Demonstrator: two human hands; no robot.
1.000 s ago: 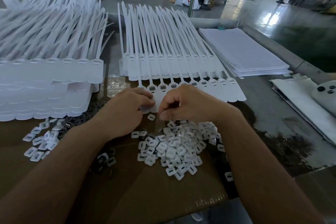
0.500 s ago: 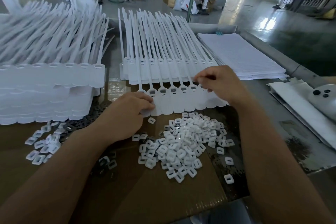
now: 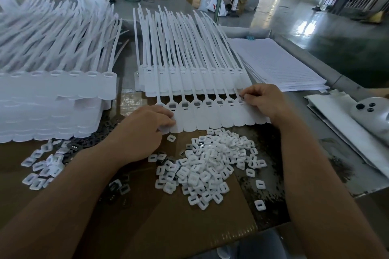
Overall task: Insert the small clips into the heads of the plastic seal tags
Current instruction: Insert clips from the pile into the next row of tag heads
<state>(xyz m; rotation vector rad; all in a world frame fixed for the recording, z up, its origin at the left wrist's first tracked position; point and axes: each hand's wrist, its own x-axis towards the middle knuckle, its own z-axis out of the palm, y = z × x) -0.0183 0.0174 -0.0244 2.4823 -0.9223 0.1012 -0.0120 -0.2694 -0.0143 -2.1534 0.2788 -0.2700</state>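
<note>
Right hand (image 3: 267, 101) is pinching a small clip (image 3: 242, 96) into the rightmost head of the tag row (image 3: 210, 116), while left hand (image 3: 145, 132), grip unclear, is resting on its left end; pressing the clip home is likely coming next.

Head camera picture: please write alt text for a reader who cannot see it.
The right hand pinches a small dark clip at a tag head in a row of white seal tags; the left hand holds the row's left end. White clips lie piled nearby.

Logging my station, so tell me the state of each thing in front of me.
Row of tags: lying flat, side by side.
Left hand: holds the row's left end.
Right hand: pinches a dark clip at the right-end head.
White clip pile: loose heap on cardboard.
Paper stack: flat, squared.
</note>
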